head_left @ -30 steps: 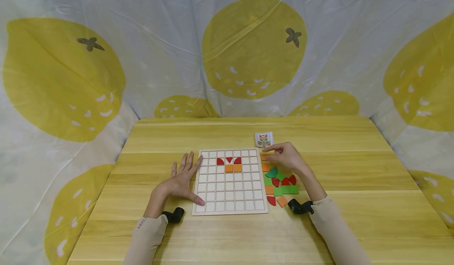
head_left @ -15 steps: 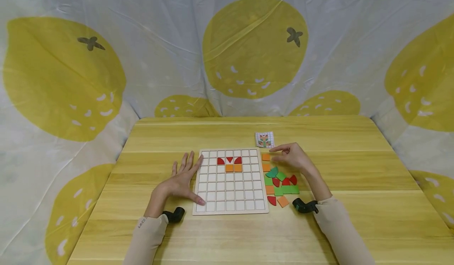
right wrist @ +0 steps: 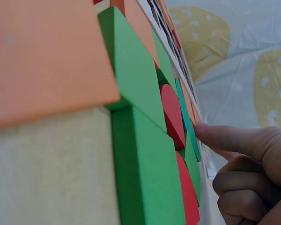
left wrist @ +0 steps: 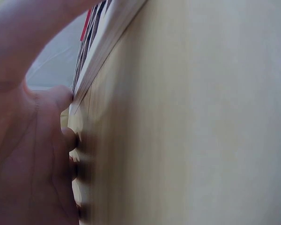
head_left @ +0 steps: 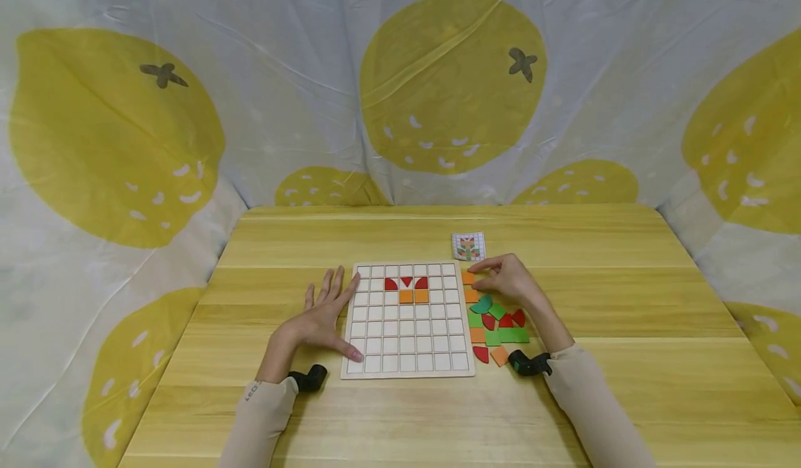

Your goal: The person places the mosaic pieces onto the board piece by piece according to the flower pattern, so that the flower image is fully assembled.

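Note:
A wooden grid board [head_left: 407, 375] lies on the table. Red pieces and orange squares sit in some of its upper cells. My left hand [head_left: 318, 322] rests at the board's left side with fingers spread, the thumb on its lower left corner and the index finger by its upper left edge. In the left wrist view the palm [left wrist: 28, 154] is beside the board's edge. My right hand [head_left: 510, 279] pinches an orange square tile [head_left: 467, 278] by the board's upper right, thumb and index finger at opposite edges. The right wrist view shows its other fingers [right wrist: 243, 187] curled.
Loose tiles lie along the board's right side: green squares [head_left: 513, 334], red quarter-circles [head_left: 480, 354], a teal piece [head_left: 482, 304] and more orange squares [head_left: 498, 355]. A small pattern card [head_left: 468, 246] lies behind them. A lemon-print cloth [head_left: 450, 85] hangs behind the table.
My right hand drew back to the right from the upper orange tile, then returned to it, fingers now at its edges. The left hand and the pieces on the board stay put.

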`<state>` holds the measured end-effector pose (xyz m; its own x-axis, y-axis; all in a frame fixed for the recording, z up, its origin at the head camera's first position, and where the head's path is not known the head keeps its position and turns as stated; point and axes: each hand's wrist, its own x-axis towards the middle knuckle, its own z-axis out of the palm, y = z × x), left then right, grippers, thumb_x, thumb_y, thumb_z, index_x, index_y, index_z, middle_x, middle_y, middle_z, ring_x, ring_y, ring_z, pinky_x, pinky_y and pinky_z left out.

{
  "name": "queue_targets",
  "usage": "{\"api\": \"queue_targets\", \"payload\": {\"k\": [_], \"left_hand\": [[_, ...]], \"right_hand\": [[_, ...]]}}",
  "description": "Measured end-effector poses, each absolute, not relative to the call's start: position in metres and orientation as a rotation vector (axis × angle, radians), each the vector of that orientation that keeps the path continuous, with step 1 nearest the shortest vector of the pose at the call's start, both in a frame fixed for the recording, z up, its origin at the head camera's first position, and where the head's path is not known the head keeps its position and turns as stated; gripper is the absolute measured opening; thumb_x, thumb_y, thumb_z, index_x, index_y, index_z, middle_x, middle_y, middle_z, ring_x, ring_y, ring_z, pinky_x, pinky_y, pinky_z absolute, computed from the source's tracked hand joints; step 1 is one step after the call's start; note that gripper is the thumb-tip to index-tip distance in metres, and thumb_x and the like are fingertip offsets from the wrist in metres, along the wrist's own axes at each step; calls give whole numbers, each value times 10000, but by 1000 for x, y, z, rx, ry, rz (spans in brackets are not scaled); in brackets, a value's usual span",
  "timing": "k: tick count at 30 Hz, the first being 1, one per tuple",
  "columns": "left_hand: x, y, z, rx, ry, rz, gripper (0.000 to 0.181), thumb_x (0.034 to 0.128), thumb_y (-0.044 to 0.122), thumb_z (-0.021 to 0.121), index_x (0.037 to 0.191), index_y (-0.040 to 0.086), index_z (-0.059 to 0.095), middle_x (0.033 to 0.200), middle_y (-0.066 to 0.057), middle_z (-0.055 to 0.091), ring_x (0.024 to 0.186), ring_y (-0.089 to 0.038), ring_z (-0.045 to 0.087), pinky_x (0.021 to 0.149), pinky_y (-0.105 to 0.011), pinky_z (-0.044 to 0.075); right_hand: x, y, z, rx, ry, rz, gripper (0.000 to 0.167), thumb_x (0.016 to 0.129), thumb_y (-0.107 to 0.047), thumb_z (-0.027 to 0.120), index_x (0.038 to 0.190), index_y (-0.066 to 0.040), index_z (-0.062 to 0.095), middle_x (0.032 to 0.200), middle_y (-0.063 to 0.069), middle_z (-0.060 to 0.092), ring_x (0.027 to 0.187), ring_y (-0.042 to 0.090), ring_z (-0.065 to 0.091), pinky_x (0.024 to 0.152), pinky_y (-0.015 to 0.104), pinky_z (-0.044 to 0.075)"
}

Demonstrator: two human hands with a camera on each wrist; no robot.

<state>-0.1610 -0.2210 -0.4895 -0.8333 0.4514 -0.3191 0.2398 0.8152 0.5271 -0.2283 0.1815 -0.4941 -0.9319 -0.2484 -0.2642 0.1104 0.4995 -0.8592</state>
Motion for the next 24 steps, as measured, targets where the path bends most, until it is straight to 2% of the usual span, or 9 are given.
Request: {"api": "queue_targets", "payload": {"k": [7, 14, 21, 23, 24], "left_hand": [[-161, -220, -489, 512, 2563, 670, 1519, 623, 554, 962, 1669, 115, -48, 1682, -239, -284, 1551, -470, -280, 1181, -742, -190], [-161, -221, -489, 517, 2562, 664, 1522, 620, 566, 958, 1668, 108, -47, 1679, -239, -290, 1548, -468, -289, 1177, -742, -199], [-160, -222, -489, 521, 2559, 674, 1515, 628, 565, 954, 1668, 112, -50, 1677, -239, -295, 1545, -467, -298, 1173, -741, -206], [-161, -222, -489, 521, 2561, 675, 1514, 628, 559, 957, 1668, 109, -48, 1678, -241, -292, 1544, -470, -297, 1172, -745, -203], [-161, -222, -489, 519, 2563, 670, 1515, 627, 561, 956, 1668, 112, -48, 1679, -237, -291, 1546, -466, -297, 1174, -743, -202]], "right_hand": [[-229, 183, -494, -143, 2436, -1386, 278, 866, -78, 827, 1130, -8, 775, 568, -53, 311, 514, 106, 280, 489, 217, 259], [-226, 177, -488, -216, 2474, -1388, 269, 882, -108, 819, 1126, -4, 777, 573, -54, 274, 502, 96, 239, 487, 227, 234], [-218, 133, -480, -285, 2393, -1418, 239, 855, -108, 847, 1085, -58, 809, 561, -60, 238, 523, 123, 205, 497, 234, 209], [-216, 118, -479, -317, 2375, -1409, 219, 847, -110, 855, 1062, -85, 821, 553, -58, 262, 531, 124, 207, 507, 234, 208], [-215, 110, -479, -325, 2366, -1407, 212, 841, -107, 859, 1050, -95, 826, 566, -61, 345, 540, 125, 218, 516, 236, 214]]}}
